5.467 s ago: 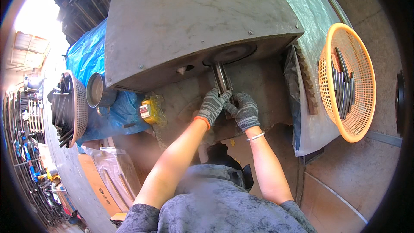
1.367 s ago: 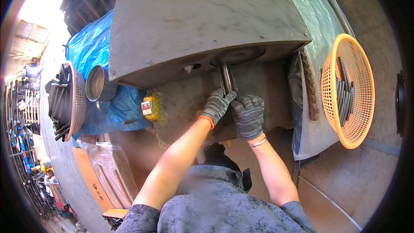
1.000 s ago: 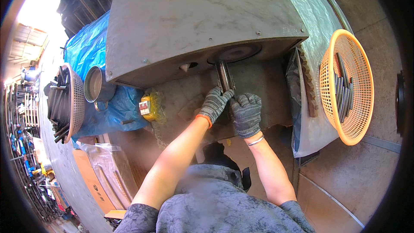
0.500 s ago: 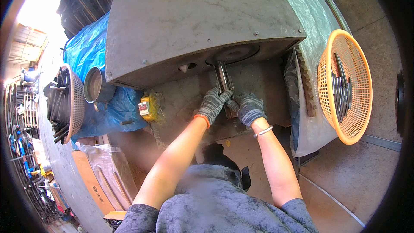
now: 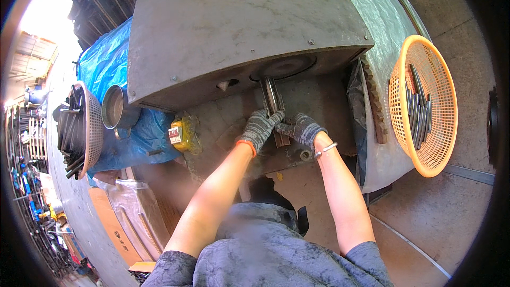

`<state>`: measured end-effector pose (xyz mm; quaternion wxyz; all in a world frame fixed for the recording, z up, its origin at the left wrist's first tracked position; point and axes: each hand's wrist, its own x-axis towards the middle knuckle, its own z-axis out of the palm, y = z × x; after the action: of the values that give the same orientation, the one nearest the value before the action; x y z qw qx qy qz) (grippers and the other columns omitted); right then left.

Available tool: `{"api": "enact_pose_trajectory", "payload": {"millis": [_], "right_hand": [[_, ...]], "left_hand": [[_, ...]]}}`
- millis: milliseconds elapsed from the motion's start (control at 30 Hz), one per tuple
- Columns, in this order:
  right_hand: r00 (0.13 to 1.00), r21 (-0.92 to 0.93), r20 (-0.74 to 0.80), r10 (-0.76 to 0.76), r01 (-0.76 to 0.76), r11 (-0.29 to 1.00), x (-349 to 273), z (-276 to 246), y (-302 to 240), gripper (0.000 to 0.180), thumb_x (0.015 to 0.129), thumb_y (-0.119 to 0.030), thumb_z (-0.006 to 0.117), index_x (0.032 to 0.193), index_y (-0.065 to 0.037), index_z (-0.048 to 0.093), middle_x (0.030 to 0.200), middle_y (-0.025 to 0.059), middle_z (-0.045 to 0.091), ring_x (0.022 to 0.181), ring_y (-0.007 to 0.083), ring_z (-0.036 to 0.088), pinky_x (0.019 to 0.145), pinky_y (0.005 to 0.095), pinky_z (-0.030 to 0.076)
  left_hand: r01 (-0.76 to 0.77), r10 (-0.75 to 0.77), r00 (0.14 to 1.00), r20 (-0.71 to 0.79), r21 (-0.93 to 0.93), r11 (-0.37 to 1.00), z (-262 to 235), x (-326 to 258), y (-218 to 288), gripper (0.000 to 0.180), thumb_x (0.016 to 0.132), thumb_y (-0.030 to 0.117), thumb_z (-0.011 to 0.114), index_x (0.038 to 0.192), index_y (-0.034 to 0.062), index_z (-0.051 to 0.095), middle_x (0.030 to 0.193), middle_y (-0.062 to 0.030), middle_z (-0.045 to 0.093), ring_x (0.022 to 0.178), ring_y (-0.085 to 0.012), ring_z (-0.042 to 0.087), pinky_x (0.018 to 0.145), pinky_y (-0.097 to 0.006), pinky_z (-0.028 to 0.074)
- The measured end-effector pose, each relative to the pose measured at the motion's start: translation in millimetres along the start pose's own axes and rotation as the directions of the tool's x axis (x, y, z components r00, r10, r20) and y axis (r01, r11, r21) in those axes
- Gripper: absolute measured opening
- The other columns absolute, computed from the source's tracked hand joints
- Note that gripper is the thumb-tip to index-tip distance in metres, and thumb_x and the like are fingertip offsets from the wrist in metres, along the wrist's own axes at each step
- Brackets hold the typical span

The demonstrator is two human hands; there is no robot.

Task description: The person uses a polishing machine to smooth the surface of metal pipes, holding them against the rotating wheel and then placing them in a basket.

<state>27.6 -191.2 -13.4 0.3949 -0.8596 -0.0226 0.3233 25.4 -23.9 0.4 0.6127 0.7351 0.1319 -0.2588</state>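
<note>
A shiny metal channel juts toward me from beneath the grey machine housing, its far end at a dark round disc. My left hand, in a grey striped knit glove with an orange cuff, lies over the channel's left side, fingers closed. From the right, my gloved right hand meets it, fingertips pressed together above the channel. Whatever the fingers pinch is hidden by the gloves. Below them the channel's near end shows.
At right stands an orange basket with several dark metal tubes. A pink basket full of black tubes is at left, beside a metal pot. A yellow packet lies near the channel; a pointed cone pokes through the housing.
My right hand has shifted slightly left and up, uncovering a round fitting below it. My left hand stays almost in place at the channel. The whole view has shifted a little.
</note>
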Motion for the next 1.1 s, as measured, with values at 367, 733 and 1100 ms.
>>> {"api": "enact_pose_trajectory", "payload": {"millis": [367,733,1100], "right_hand": [[0.976,0.286,-0.108,-0.187,0.210,0.935,-2.9,4.6,-5.7,0.041,0.079,-0.031,0.073,0.108,-0.003,0.066,0.100,0.0213,0.067,0.090,0.0332,0.064,0.082,0.0375,0.049],[0.982,-0.079,0.187,-0.004,0.020,0.997,8.8,-22.7,-29.2,0.046,0.076,-0.037,0.076,0.104,-0.001,0.066,0.097,0.0209,0.067,0.086,0.0358,0.062,0.077,0.0382,0.050],[0.966,-0.125,0.256,0.041,-0.009,0.992,9.8,-24.8,-33.1,0.045,0.077,-0.036,0.075,0.104,-0.001,0.066,0.099,0.0215,0.067,0.090,0.0352,0.063,0.081,0.0380,0.049]], "left_hand": [[0.031,-0.030,0.999,0.019,-0.023,0.999,-3.2,-3.4,6.3,0.046,0.081,0.041,0.071,0.089,-0.0033,0.062,0.075,-0.0098,0.058,0.067,-0.0176,0.050,0.059,-0.034,0.043],[0.045,-0.049,0.997,0.057,0.061,0.997,-6.5,-2.2,10.5,0.051,0.079,0.046,0.071,0.088,-0.0032,0.061,0.077,-0.0119,0.059,0.067,-0.0199,0.051,0.059,-0.035,0.044],[0.075,-0.077,0.997,0.028,0.081,0.994,-6.6,0.7,3.7,0.054,0.080,0.048,0.069,0.090,-0.0049,0.061,0.079,-0.0124,0.060,0.070,-0.0236,0.052,0.067,-0.037,0.046]]}}
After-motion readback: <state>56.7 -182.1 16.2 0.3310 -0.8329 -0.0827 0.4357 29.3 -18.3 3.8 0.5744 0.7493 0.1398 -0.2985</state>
